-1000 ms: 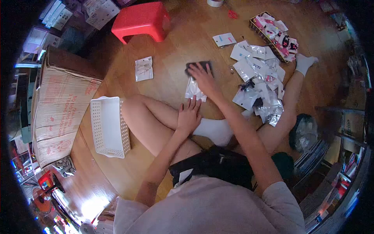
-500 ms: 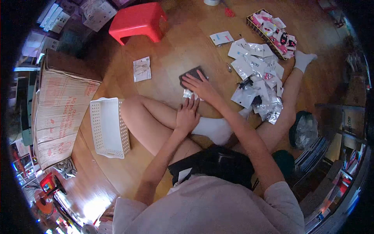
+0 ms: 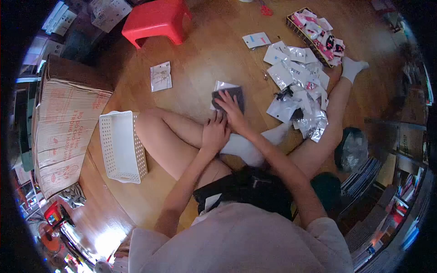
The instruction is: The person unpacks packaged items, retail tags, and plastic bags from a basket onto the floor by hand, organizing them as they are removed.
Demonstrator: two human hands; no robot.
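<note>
My right hand (image 3: 231,111) lies over a dark grey cloth or pad (image 3: 237,93), its fingers bent and a little apart, pressing on it. Beneath the pad is a small white and silvery packet (image 3: 222,85), of which only the upper and left edges show. My left hand (image 3: 215,133) rests palm down just below, beside my right hand, with fingers stretched out towards the packet's near edge. Whether those fingertips touch the packet is hard to see.
A white perforated basket (image 3: 141,157) stands by my left knee. One flat packet (image 3: 161,76) lies ahead-left, near a red stool (image 3: 157,20). To the right are piled packets (image 3: 298,75) and a patterned basket (image 3: 304,34) of small goods. A cardboard box (image 3: 63,132) stands left.
My right hand has drawn the dark pad nearer to me, uncovering the packet's far edge. My left hand stays close to its place. The whole view has shifted slightly.
</note>
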